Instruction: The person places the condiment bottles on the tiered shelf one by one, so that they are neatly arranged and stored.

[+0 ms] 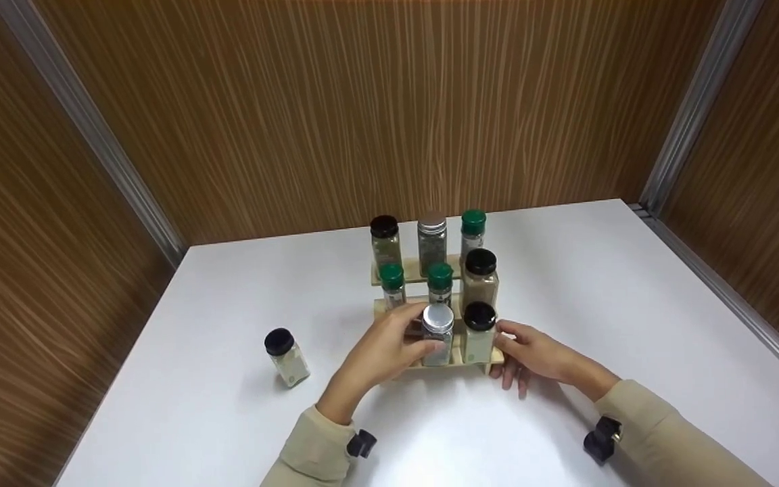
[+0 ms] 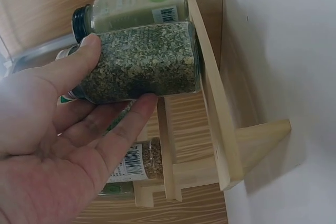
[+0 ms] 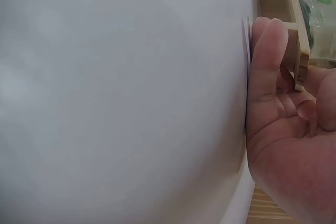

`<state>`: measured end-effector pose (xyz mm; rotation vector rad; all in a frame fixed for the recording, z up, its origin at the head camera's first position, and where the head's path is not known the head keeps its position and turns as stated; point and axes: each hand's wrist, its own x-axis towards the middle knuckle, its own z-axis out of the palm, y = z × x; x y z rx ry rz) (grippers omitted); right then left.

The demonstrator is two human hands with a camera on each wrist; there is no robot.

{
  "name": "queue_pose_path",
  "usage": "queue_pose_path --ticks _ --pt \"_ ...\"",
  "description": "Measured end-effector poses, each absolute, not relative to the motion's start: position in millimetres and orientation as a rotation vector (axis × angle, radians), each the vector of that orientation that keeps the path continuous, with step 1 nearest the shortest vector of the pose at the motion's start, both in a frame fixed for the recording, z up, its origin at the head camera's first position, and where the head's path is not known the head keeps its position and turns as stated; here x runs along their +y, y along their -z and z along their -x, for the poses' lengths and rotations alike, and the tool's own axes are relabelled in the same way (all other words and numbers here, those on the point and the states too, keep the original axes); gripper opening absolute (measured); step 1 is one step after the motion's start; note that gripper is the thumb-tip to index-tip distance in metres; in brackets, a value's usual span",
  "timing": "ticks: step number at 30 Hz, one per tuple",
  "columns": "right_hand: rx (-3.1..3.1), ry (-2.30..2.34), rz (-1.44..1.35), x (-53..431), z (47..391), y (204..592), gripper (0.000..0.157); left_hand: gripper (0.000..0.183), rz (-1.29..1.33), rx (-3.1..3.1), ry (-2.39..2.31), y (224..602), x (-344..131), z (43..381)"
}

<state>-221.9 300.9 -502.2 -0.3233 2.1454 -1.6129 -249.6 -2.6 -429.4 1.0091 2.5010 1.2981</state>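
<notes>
My left hand (image 1: 379, 348) grips a silver-lidded spice jar (image 2: 144, 64) of green and pale flakes between thumb and fingers. The jar stands upright at the front tier of a wooden spice rack (image 2: 216, 114), its base at the front rail. To its right on that tier is a black-capped jar (image 1: 479, 341) of pale powder. At the rack's right end my right hand (image 1: 539, 353) holds the wooden side, with the lower fingers (image 3: 266, 72) stretched along the tabletop. Part of its grip is hidden behind the wood.
Several more jars fill the upper tiers, among them a green-capped jar (image 1: 474, 226) and a black-capped brown jar (image 1: 480, 281). Apart on the white table (image 1: 227, 291), to the left, stands another black-capped jar (image 1: 289, 365). Wood-grain panels (image 1: 362, 115) enclose the back and sides.
</notes>
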Motion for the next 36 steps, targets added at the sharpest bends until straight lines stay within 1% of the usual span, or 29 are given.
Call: queue_pose_path --ticks 6,13,15,17,23,29,32,36 --pt "2.153 1.599 0.323 300.6 221.4 501.1 0.026 0.051 -0.933 2.523 -1.287 430.9 -2.3 249.3" --pt "2.164 1.597 0.318 300.8 220.9 498.8 0.027 0.067 -0.929 2.461 -1.353 426.6 -9.3 248.2" --pt "2.167 1.597 0.312 301.3 220.8 498.0 0.027 0.067 -0.929 2.456 -1.374 422.4 -14.2 248.2" --pt "2.17 1.597 0.31 302.0 220.6 497.3 0.028 0.064 -0.93 2.465 -1.398 416.4 -21.3 248.1" --pt "2.172 1.591 0.313 303.8 220.9 496.5 0.03 0.055 -0.91 2.619 -1.482 400.3 -52.9 249.7" --pt "2.176 1.591 0.299 305.0 222.7 498.3 0.03 0.048 -0.75 2.897 -1.506 401.2 -91.0 255.6" --pt "2.163 1.601 0.313 304.4 224.0 500.3 0.03 0.052 -0.635 2.995 -1.456 407.4 -114.3 258.7" --pt "2.155 1.606 0.333 305.0 223.6 501.8 0.03 0.064 -0.449 3.021 -1.396 419.9 -145.9 259.9"
